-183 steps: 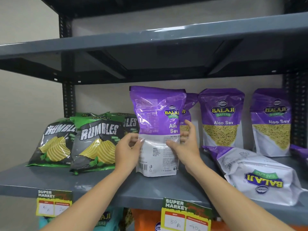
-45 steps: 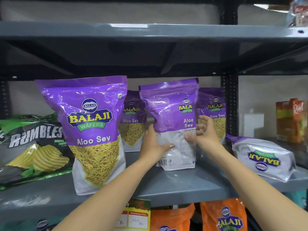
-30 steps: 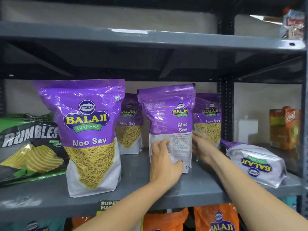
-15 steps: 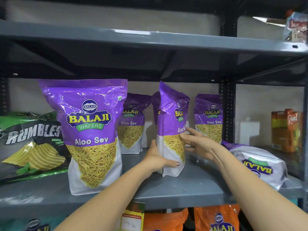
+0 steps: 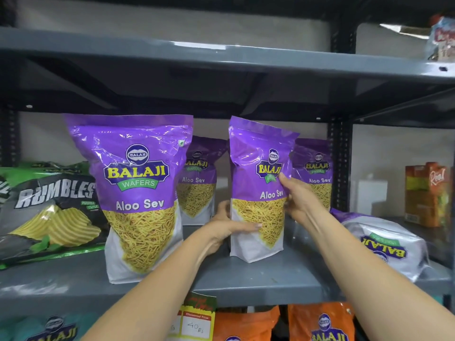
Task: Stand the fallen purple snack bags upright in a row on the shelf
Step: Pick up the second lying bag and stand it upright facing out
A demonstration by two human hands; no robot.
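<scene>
As hands (image 5: 266,217) clasp bag (image 5: 258,168), upright.

The upright purple bags (image 5: 140,193) read "BALAJI WAFERS – Aloo Sev", as does the held bag (image 5: 258,190); the fallen bag (image 5: 384,247) shows "BALAJI" upside down – the black-green bags (image 5: 49,207) say "RUMBLES", the orange carton (image 5: 429,200) "Real", the price tag (image 5: 197,324) "40 Rs"

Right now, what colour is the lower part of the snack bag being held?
White, below purple, on the held Aloo Sev bag; head view shows it.
</scene>
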